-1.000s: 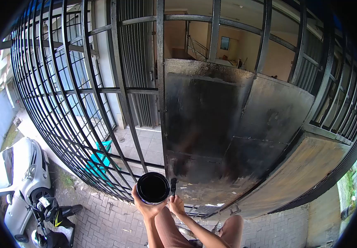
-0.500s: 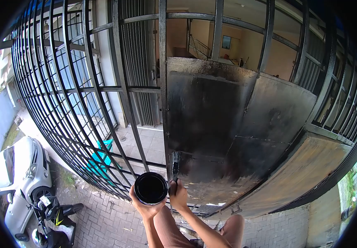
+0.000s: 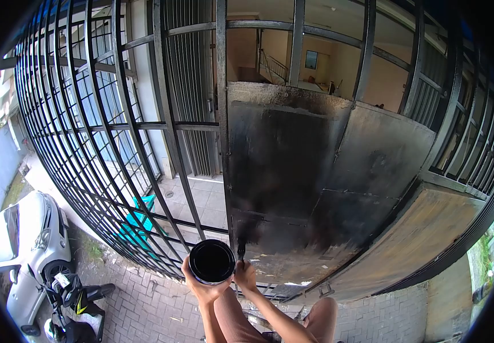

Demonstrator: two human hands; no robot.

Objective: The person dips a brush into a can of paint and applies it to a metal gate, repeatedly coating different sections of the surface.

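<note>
My left hand [image 3: 201, 291] is closed around a round can [image 3: 212, 282] with black paint [image 3: 211, 260] inside. Its open top faces up toward me. Just right of the can, my right hand [image 3: 247, 276] grips a paintbrush [image 3: 241, 250], bristle end pointing up. The bristles overlap the lower left part of a metal gate panel [image 3: 281, 154], close to its left upright. A dark, fresh-looking patch lies right above the brush. Most of the panel's upper area is black, while its bottom strip shows brownish, scraped metal.
Black bars [image 3: 170, 126] continue leftward from the panel. Behind them stands a green plastic chair [image 3: 138, 220] on tiles. A motorcycle [image 3: 78, 297] and a white car [image 3: 27, 240] are parked at left on paving [image 3: 138, 308]. A brownish lower panel [image 3: 424, 234] extends right.
My right hand has drawn the brush downward along the panel's left edge, and a dark patch shows where the bristles were. The can has shifted slightly right in view.
</note>
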